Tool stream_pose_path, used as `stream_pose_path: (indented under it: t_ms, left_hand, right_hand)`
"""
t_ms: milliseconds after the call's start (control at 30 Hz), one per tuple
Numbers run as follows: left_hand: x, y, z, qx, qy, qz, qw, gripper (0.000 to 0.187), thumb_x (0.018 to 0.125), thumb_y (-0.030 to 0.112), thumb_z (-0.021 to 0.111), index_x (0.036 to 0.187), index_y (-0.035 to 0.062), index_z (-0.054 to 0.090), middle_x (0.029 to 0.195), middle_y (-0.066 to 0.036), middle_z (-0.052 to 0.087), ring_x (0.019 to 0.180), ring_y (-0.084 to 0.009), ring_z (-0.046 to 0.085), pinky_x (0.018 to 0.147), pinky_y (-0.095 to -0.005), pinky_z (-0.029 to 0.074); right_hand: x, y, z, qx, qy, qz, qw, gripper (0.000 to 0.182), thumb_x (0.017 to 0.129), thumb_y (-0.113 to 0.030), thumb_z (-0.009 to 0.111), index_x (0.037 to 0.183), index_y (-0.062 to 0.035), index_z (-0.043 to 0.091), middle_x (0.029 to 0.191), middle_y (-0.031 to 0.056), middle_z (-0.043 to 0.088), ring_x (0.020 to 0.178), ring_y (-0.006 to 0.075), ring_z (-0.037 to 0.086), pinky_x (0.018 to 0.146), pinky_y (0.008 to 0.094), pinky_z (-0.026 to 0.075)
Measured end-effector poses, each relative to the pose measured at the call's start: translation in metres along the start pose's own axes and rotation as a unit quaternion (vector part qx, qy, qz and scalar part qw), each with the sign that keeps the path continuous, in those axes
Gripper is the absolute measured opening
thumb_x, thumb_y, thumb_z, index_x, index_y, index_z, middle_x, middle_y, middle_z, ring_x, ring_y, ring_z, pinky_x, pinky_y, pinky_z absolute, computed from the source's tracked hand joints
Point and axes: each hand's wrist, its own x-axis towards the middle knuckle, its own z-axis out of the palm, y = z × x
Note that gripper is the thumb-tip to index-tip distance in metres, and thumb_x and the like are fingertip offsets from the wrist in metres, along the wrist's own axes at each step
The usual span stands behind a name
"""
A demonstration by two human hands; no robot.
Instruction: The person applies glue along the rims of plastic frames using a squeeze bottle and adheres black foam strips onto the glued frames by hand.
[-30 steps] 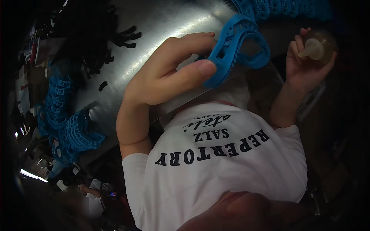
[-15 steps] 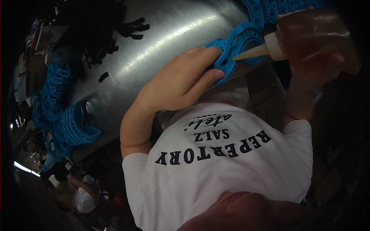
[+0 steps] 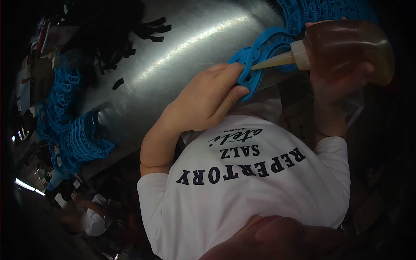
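Our left hand [image 3: 203, 102] pinches a blue plastic frame [image 3: 260, 54] between thumb and fingers above the table [image 3: 182, 39] edge nearest us. Our right hand [image 3: 336, 76] wraps its fingers around an amber squeeze bottle [image 3: 346, 47]; its nozzle touches the frame.

A workshop or small factory: a brushed steel worktable [image 3: 182, 47] fills the upper middle, with stacks of identical blue plastic frames [image 3: 73, 134] at left and black strips [image 3: 130, 34] upper left.
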Motion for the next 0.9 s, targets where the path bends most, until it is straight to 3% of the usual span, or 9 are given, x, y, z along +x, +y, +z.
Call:
stream_pose_path:
  t_ms: [300,433,633,900]
  left_hand:
    - [-0.012,-0.006,0.010,0.004,0.027,0.051,0.998,0.018,0.089,0.015,0.053,0.091,-0.0019,0.047,0.076,-0.017,0.051,0.073,-0.0365,0.052,0.068,-0.0406,0.043]
    - [-0.018,-0.008,0.013,0.003,0.024,0.059,0.998,0.019,0.089,0.016,0.053,0.093,-0.0023,0.048,0.077,-0.016,0.052,0.075,-0.0358,0.053,0.070,-0.0403,0.044]
    - [-0.029,-0.010,0.009,-0.003,-0.036,0.042,0.998,0.022,0.086,0.014,0.055,0.099,-0.0031,0.051,0.082,-0.016,0.055,0.077,-0.0343,0.056,0.071,-0.0399,0.046]
    - [-0.045,-0.016,0.018,-0.042,-0.018,0.030,0.999,0.016,0.079,0.006,0.061,0.092,-0.0026,0.056,0.081,-0.016,0.058,0.077,-0.0346,0.059,0.071,-0.0404,0.049]
  right_hand:
    - [0.010,0.015,-0.005,-0.022,-0.004,-0.054,0.998,0.068,0.087,-0.061,0.043,0.131,-0.0092,0.034,0.119,0.0103,0.050,0.103,0.0229,0.057,0.085,0.0368,0.052]
    - [0.012,0.031,-0.014,0.094,-0.037,-0.007,0.995,0.063,0.088,-0.057,0.046,0.127,-0.0090,0.040,0.115,0.0089,0.052,0.102,0.0214,0.057,0.084,0.0361,0.053]
    - [0.008,0.042,-0.020,0.080,0.039,0.005,0.996,0.061,0.087,-0.056,0.048,0.124,-0.0077,0.043,0.112,0.0084,0.053,0.102,0.0203,0.057,0.084,0.0360,0.052]
    - [-0.027,0.042,-0.034,0.019,0.118,-0.019,0.993,0.062,0.086,-0.057,0.048,0.124,-0.0085,0.041,0.114,0.0083,0.052,0.104,0.0205,0.055,0.086,0.0378,0.051]
